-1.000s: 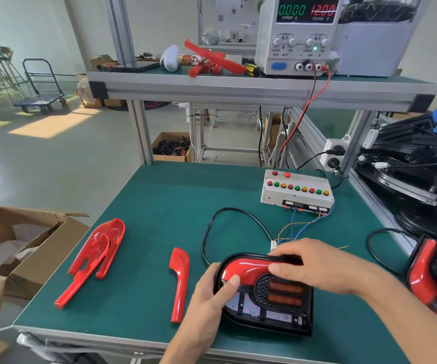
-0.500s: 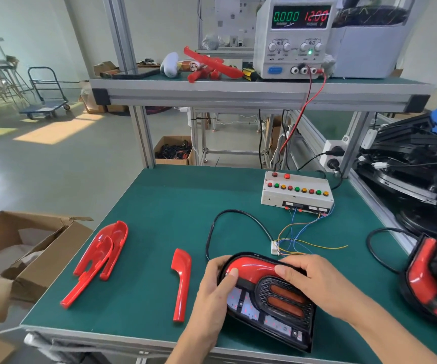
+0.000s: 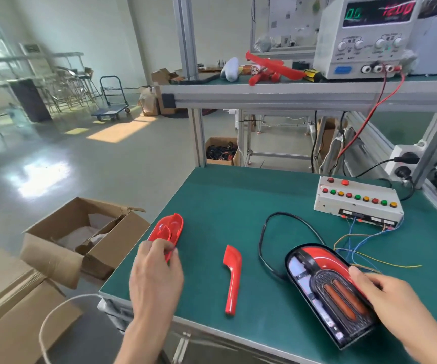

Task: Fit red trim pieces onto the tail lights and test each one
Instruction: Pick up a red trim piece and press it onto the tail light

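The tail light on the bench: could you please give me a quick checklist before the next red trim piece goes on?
1. Tail light steadied by the right hand: ok.
2. Left hand grips a piece from the red trim stack: ok.
3. Upper red trim fully seated on the tail light: cannot tell.
4. Loose trim piece clear of both hands: ok.
5. Power supply display lit: ok.
6. Lamp connector plugged in: cannot tell.

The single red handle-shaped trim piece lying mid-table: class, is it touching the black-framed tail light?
Apart. The head view shows the red handle-shaped trim piece lying alone, with bare green mat and a black cable between it and the black-framed tail light.
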Motion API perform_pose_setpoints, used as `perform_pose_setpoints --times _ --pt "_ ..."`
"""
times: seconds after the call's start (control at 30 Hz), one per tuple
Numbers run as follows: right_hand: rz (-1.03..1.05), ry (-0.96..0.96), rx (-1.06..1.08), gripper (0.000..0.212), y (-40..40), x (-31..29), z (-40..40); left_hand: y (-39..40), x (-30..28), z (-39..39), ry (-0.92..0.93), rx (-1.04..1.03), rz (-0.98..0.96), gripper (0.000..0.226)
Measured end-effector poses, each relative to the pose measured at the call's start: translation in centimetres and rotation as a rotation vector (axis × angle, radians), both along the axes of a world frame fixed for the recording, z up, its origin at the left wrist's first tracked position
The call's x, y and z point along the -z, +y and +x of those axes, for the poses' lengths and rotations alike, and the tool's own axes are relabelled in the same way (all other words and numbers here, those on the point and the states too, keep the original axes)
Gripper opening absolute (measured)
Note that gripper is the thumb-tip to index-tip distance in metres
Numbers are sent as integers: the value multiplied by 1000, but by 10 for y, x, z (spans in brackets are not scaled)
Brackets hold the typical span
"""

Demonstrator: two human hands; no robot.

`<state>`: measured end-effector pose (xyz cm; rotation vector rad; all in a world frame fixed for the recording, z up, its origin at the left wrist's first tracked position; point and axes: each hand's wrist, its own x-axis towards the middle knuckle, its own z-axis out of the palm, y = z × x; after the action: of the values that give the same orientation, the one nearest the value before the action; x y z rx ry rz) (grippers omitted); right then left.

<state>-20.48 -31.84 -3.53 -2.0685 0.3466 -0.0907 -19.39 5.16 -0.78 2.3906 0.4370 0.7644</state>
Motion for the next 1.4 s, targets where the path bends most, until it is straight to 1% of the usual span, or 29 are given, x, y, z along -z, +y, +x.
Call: perform_pose_setpoints --times 0.07,0.13,0.27,0.43,0.63,0.7,0.8,0.87,0.9,1.0,1.07,1.1,1.13,1.17,1.23,1.27,1.33,1.4 --pt "-32 17 -27 44 2 -3 -1 26 0 10 141 -84 141 14" --pt "-68 25 -54 45 3 -5 0 42 3 20 268 -91 248 17" --pt "-103 56 -80 43 5 -8 1 51 12 35 407 -35 340 17" --pt "-132 67 -84 41 5 -10 -1 51 24 46 411 -37 335 12" --pt "-125 87 -96 44 8 -16 -3 52 23 49 417 -28 290 12" --pt "-126 95 -100 44 10 -17 -4 50 17 44 353 -34 264 13" --pt "-100 109 -96 44 11 -15 -3 44 2 32 130 31 190 6" --pt "-89 110 -90 45 11 -13 -2 33 -9 25 57 108 62 16" --pt "-86 106 -84 46 11 -12 -1 24 -13 22 45 170 -57 21" --pt "-59 64 -25 52 11 -3 0 -17 -17 9 44 373 -477 26" --pt "-30 26 34 56 9 5 0 -52 -11 1 82 465 -674 25" --pt "-17 9 58 57 9 8 -1 -70 -7 -2 114 502 -767 18" --pt "2 -6 77 59 10 11 -2 -87 -2 -5 142 534 -852 15" --pt "27 -19 94 61 11 12 -4 -103 3 -7 162 560 -921 21" --pt "83 -46 136 62 14 13 -9 -130 11 -11 181 611 -1013 21" --pt "103 -62 165 59 15 14 -11 -142 13 -13 191 629 -1033 19" --pt "120 -92 225 49 20 19 -14 -156 13 -14 212 624 -1000 16" --pt "152 -116 289 41 23 25 -17 -166 12 -13 244 588 -913 18"
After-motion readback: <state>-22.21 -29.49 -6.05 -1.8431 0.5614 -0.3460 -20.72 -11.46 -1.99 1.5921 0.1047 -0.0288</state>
